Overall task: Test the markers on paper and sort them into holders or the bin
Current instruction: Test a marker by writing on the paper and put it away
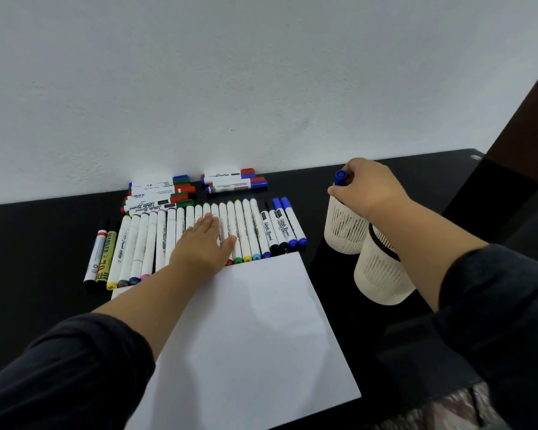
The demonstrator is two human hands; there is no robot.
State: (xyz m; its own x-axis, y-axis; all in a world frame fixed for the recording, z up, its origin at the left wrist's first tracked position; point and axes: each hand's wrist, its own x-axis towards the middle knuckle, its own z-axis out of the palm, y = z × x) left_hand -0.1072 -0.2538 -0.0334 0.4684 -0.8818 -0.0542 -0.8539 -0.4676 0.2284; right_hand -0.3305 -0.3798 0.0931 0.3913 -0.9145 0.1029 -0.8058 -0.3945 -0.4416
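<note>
Right hand [368,187] pinches blue marker [340,177] upright, directly above far holder [343,226]; left hand [207,242] lies flat on marker row [156,240].

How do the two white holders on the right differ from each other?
The far holder stands nearer the wall, and the right hand is at its rim with a blue-capped marker; the near holder stands closer to the person, with no hand on it. The near holder shows a dark band at its rim; none is visible on the far one. Both are white, round, slotted and upright.
</note>
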